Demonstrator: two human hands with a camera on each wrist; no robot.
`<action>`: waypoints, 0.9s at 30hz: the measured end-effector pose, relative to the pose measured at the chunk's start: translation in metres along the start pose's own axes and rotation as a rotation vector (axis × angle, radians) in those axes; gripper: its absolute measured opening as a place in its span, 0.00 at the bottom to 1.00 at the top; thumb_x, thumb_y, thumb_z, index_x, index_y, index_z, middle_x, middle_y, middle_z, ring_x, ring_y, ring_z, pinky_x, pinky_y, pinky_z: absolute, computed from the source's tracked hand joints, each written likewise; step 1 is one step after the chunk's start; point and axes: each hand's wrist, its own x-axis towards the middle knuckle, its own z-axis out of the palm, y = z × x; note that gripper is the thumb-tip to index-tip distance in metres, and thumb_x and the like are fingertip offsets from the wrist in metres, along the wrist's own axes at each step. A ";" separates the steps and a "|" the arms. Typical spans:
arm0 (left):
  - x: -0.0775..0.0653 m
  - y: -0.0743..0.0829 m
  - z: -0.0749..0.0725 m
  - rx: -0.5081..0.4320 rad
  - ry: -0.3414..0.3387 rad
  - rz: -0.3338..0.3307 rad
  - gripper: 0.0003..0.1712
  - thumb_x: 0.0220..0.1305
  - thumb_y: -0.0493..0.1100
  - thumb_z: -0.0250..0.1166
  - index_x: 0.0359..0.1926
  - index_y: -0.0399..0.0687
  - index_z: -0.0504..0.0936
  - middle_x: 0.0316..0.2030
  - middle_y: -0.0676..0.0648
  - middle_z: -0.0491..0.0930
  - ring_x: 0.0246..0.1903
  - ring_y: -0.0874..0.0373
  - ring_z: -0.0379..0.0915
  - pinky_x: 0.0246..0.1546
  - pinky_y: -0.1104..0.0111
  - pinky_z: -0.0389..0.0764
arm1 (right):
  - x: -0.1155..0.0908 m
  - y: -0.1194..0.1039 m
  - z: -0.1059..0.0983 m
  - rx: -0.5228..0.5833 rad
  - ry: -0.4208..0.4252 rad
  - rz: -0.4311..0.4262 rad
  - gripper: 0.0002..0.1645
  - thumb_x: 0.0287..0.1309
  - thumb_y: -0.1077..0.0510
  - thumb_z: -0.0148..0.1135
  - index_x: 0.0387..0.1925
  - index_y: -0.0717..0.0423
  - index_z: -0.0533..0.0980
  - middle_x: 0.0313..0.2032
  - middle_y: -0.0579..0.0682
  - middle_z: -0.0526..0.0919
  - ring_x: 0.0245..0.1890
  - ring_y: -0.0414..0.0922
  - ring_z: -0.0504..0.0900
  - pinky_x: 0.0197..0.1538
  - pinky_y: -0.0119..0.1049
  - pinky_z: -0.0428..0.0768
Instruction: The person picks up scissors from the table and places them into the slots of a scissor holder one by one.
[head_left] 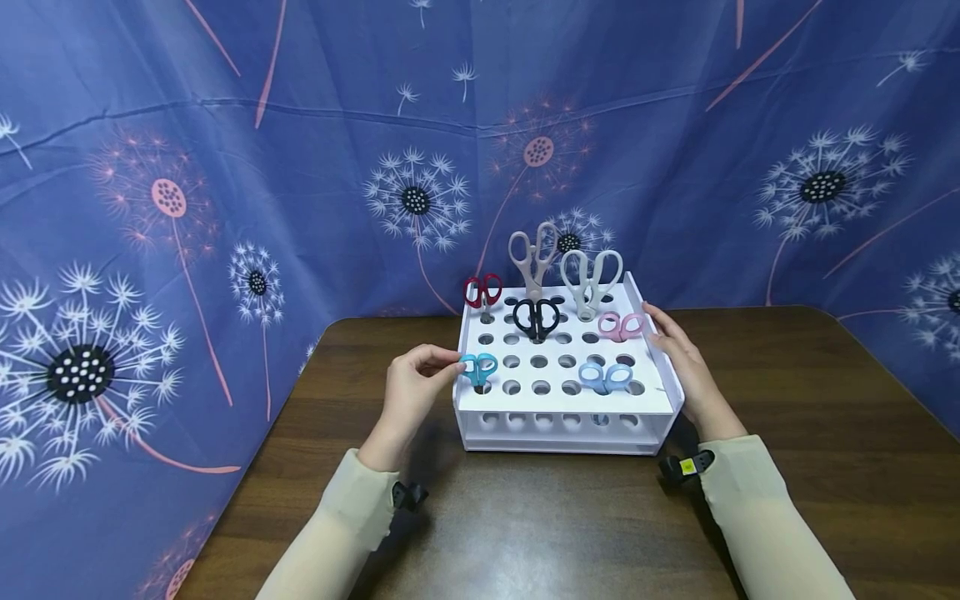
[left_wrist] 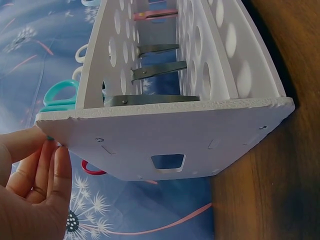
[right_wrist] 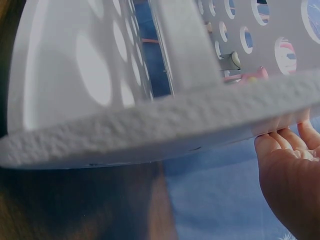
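Observation:
A white rack (head_left: 555, 402) with rows of round holes holds several scissors upright. My left hand (head_left: 420, 383) is at the rack's front left, thumb and index finger pinching a loop of the teal scissors (head_left: 480, 367). In the left wrist view, the teal loop (left_wrist: 59, 95) stands above the side panel, and my left fingers (left_wrist: 60, 172) are by its corner. My right hand (head_left: 686, 367) rests against the rack's right panel, fingers extended; the right wrist view shows its fingertips (right_wrist: 287, 137) at that panel.
Red scissors (head_left: 482, 289), beige scissors (head_left: 533, 258), black scissors (head_left: 536, 319), pale green scissors (head_left: 588, 279), pink scissors (head_left: 620, 327) and light blue scissors (head_left: 604, 377) stand in the rack. It sits on a brown wooden table (head_left: 330, 375) before a blue dandelion-print cloth (head_left: 315, 183).

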 end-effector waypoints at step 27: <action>-0.002 0.003 0.006 0.099 -0.022 0.033 0.04 0.51 0.38 0.75 0.30 0.47 0.89 0.24 0.49 0.83 0.22 0.63 0.68 0.23 0.75 0.67 | 0.000 -0.001 0.001 0.027 0.007 0.007 0.32 0.73 0.51 0.43 0.75 0.41 0.54 0.73 0.52 0.52 0.55 0.33 0.67 0.49 0.19 0.73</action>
